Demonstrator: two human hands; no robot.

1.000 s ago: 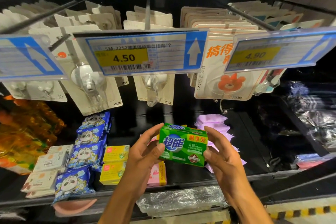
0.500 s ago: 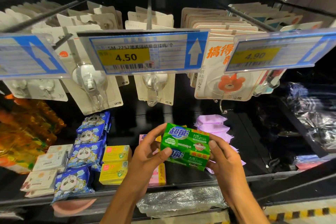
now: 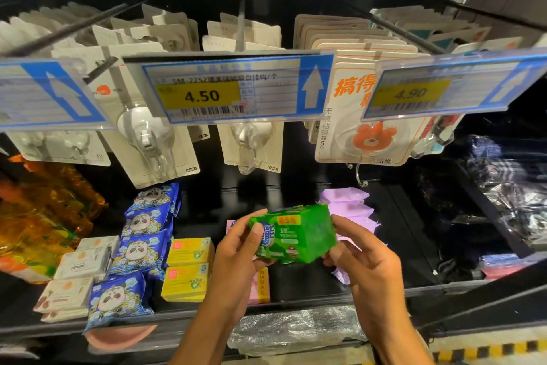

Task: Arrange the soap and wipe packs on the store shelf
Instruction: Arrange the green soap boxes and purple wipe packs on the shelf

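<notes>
A person's left hand (image 3: 239,249) and right hand (image 3: 365,259) clamp a green plastic-wrapped soap pack (image 3: 299,236) from either end. The left thumb lies across its printed face and the right fingers curl round the far end. The pack hangs tilted in the air in front of the black store shelf (image 3: 310,287), touching nothing on it. The two-handed hold seems meant to square the label before the pack is set down. Just behind the left hand a pink soap box (image 3: 262,286) lies at the shelf's front. The bare strip between it and the lilac soft-plastic wipe packs (image 3: 350,207), stacked in a row running to the back, looks the likeliest berth. To the left sit two yellow soap boxes (image 3: 188,268), one behind the other. Beyond them come a file of blue panda-print wipe packs (image 3: 118,301) and cream soap boxes (image 3: 80,264), each kind in its own lane, presumably so shoppers can read them from the front. Overhead, a blue-and-yellow price label marked 4.50 (image 3: 228,89) fronts pegs of carded clear wall hooks (image 3: 154,142).
</notes>
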